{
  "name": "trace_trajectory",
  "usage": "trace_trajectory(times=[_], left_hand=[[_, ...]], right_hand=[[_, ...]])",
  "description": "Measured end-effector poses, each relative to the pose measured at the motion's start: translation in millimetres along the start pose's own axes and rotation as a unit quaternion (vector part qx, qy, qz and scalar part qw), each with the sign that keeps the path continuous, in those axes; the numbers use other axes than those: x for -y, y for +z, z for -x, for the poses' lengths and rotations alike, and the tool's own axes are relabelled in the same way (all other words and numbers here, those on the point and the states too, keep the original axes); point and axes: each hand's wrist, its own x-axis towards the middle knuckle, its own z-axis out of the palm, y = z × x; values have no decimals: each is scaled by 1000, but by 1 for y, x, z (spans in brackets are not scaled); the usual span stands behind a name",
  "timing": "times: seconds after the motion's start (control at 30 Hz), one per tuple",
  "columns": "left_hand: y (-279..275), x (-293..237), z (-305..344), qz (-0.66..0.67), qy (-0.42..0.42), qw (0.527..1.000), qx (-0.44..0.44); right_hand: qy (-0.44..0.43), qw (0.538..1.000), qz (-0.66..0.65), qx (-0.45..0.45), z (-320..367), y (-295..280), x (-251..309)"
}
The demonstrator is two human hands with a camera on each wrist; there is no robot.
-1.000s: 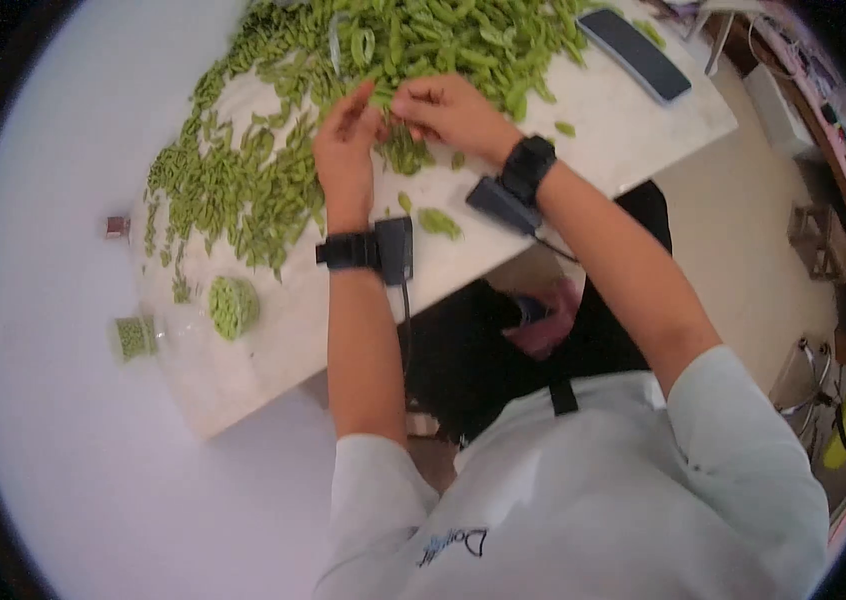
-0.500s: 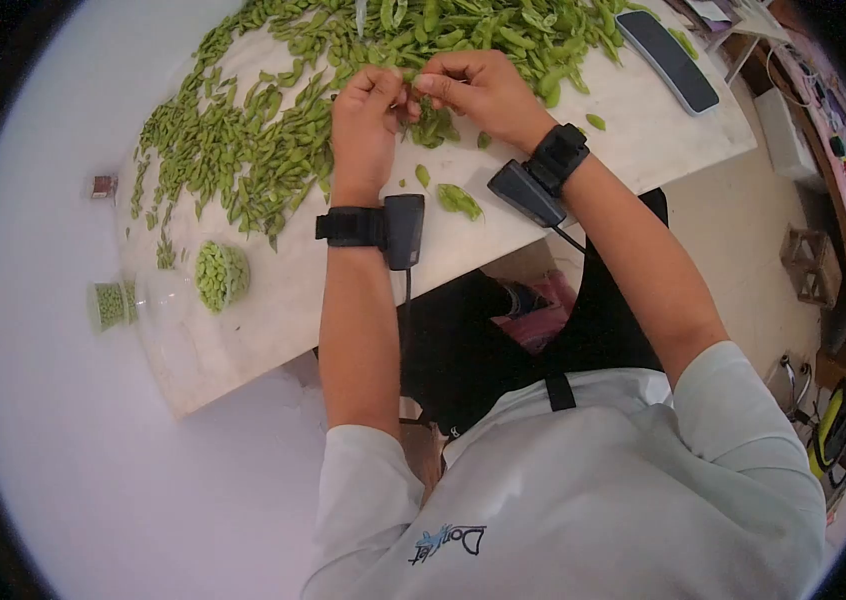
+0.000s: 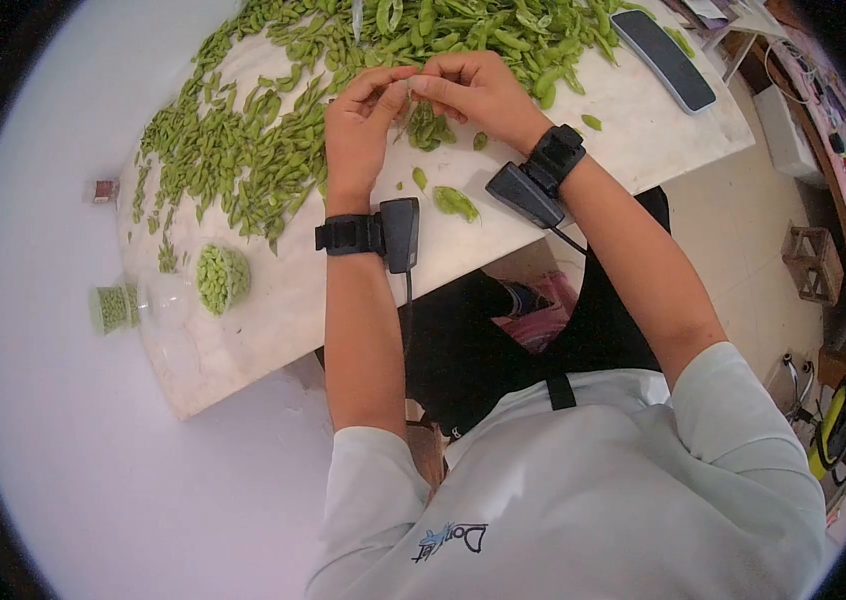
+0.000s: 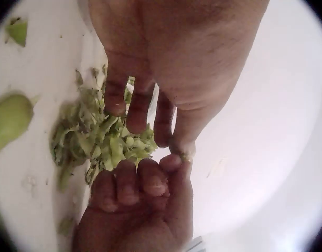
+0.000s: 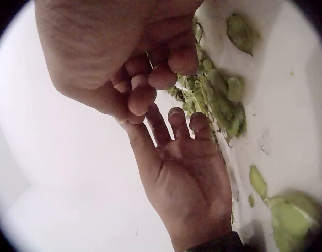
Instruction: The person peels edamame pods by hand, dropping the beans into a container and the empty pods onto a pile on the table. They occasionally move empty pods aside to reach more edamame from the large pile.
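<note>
My left hand [image 3: 355, 140] and right hand [image 3: 488, 98] meet at the fingertips above the table. Thumb and index finger of each pinch a green soybean pod [image 4: 187, 156], mostly hidden, of which only a pale bit shows in the left wrist view. The left hand's other fingers are spread; those of the right are curled. Just below the fingertips lies a small heap of pods [image 3: 430, 130]. A plump loose pod [image 3: 455, 203] rests nearer the front edge. Behind the hands is a large pile of green pods [image 3: 463, 25].
Many pods [image 3: 263, 150] are strewn across the table's left half. A clear tub of shelled beans [image 3: 223, 280] stands at left. Past the left edge shows another see-through cup [image 3: 115, 308] with beans. A phone [image 3: 665, 60] lies at the right.
Compared with a second ago, the fingertips have come together and lie higher in view. Since half a second ago the left fingers have spread a little. The head view has shifted slightly.
</note>
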Motion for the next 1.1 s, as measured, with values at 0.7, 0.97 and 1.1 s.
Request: trace_trajectory(times=[0.7,0.97,1.1], left_hand=[[2,14,-3,280,-11,958,-66],[3,13,-2,199,-24,975,-96],[5,17,-2,197,-18,977,-79]], right_hand=[[-17,1000,23,6,0,2,-1],[-32,990,3,-140,-6,3,-9],[28,996,-64,-57,-5,1,-5]])
